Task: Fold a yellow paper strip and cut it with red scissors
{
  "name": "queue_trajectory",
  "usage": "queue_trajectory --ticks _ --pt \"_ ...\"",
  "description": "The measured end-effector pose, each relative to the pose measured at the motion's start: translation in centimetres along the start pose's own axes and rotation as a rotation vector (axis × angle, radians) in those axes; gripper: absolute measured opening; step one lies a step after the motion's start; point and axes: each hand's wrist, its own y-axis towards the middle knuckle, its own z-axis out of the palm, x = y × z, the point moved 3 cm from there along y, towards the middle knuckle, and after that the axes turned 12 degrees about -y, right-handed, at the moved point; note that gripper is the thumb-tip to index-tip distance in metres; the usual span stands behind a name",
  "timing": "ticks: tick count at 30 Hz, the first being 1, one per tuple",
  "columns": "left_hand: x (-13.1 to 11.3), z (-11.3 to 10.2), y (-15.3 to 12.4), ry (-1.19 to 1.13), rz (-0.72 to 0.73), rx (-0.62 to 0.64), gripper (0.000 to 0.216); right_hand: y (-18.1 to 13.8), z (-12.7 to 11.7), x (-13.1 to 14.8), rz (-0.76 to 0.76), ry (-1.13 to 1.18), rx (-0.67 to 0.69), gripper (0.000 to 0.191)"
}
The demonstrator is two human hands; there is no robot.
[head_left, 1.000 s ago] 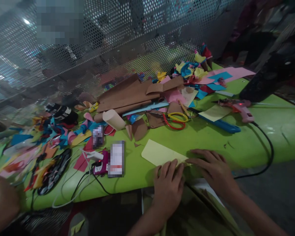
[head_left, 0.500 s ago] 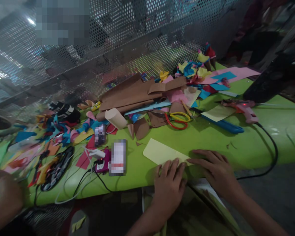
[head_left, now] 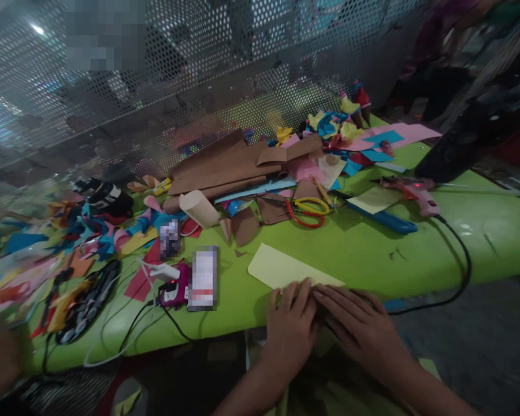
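Note:
A pale yellow sheet of paper (head_left: 281, 267), with a straight far edge, lies near the front edge of the green table. The fingers of my left hand (head_left: 291, 323) rest on its near edge, slightly spread. Beside them, my right hand (head_left: 361, 326) lies across the near right part of the paper, fingers stretched and close together, touching or almost touching my left fingertips. Both hands cover the paper's near edge, so I cannot see that part. Beyond the paper sit scissors (head_left: 305, 212) with red and yellow handles.
A pink glue gun (head_left: 420, 192) stands at the right, its black cord hanging over the edge. Near it lies a blue cutter (head_left: 383, 216). A phone (head_left: 203, 278) and a magenta power adapter (head_left: 177, 286) with cables are at left. Brown paper (head_left: 221, 164) lies behind. Another person's arm (head_left: 0, 352) shows at left.
My right hand has moved left and inward, its fingers now over the paper beside my left hand. The view has shifted slightly. My left hand stays at the near edge.

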Motion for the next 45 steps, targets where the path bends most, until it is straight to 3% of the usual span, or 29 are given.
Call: queue_trajectory --ticks 10,20,26,30,35,39,45 --pt "1.6 -1.2 -2.0 0.101 -0.001 0.039 0.056 -0.8 0.1 -0.7 0.023 -0.106 -0.043 0.038" --pt "2.1 -1.9 -3.3 0.069 -0.062 0.011 0.053 -1.5 0.6 -2.3 0.032 -0.170 -0.081 0.037" --pt "1.7 -1.7 -3.2 -0.045 -0.080 -0.080 0.041 -2.9 1.0 -2.1 -0.018 -0.069 -0.204 0.035" --pt "2.0 -1.5 -3.3 -0.157 -0.097 -0.104 0.034 -3.0 1.5 -2.1 -0.079 -0.030 -0.132 0.046" --pt "2.7 -1.8 -3.5 -0.266 -0.084 -0.037 0.035 -0.7 1.1 -2.6 -0.151 0.029 0.000 0.059" --pt "3.0 -2.2 -3.5 -0.335 -0.064 0.000 0.034 0.4 0.5 -2.8 -0.192 0.077 -0.018 0.048" --pt "3.0 -2.4 -3.6 -0.417 -0.167 -0.066 0.027 -0.1 1.1 -3.4 -0.061 0.146 0.040 0.040"
